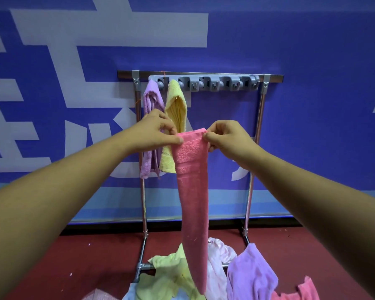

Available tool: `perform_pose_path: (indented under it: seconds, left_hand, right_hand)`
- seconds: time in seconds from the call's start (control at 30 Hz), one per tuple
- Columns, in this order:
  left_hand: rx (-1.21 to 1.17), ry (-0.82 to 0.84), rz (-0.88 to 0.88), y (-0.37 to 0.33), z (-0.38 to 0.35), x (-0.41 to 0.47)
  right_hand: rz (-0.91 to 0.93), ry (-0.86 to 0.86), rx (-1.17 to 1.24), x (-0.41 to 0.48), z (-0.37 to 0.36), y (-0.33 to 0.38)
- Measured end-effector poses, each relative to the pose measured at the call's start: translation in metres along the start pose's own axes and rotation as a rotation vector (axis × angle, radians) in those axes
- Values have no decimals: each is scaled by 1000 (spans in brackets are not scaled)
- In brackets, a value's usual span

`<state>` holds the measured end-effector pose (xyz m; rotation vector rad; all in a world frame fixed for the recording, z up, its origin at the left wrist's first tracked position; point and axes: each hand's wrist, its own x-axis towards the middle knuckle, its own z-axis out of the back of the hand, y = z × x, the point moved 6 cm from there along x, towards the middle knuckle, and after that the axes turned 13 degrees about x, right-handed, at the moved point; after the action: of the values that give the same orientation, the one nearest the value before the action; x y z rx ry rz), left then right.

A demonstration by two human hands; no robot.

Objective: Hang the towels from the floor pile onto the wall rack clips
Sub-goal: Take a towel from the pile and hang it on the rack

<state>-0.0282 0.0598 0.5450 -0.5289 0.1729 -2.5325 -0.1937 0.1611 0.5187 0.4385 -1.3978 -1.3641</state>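
Observation:
A long pink towel [192, 191] hangs folded from both my hands, its lower end reaching down to the floor pile. My left hand [158, 131] pinches its top left corner and my right hand [227, 137] pinches the top right corner. Behind them, a grey clip rack [206, 83] is fixed to a metal frame. A purple towel [151, 100] hangs from its leftmost clip and a yellow towel [176, 105] from the one beside it. The clips to the right hold nothing. The floor pile [225, 276] has yellow, white, purple, pink and light blue towels.
The metal stand [257, 135] rises on two chrome legs from a dark red floor [95, 256], against a blue wall with pale lettering. Its base bar runs under the pile.

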Motion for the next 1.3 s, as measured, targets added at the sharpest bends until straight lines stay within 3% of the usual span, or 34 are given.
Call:
perform_pose_path:
  seconds: [0.4,0.53,0.63,0.73,0.83,1.0,1.13,1.3]
  left_hand:
    - [-438,-209,60,-2,-6,-1]
    - [-437,-242,32,-5,-4,1]
    - [-445,-229,20,-7,-4,1]
    - [-440,-190,6,-8,-10,1]
    - [-498,-152,17,-3,-20,2]
    - [-797,-12,101,0,-46,-8]
    - [-689,220,151,11,-104,-28]
    - [-735,316,205,30,-163,-51]
  right_hand:
    - [37,-136,-4,-1,7,6]
    - [-18,-39,143,5,6,5]
    - [-62,138,243,6,-1,11]
    - [-45,273,4,8,-8,17]
    - [-41,269,-107,14,-9,17]
    - [-80,209,87,16,-10,18]
    - [-99,99,233,19,-4,24]
    - [-139,-87,240,25,16,19]
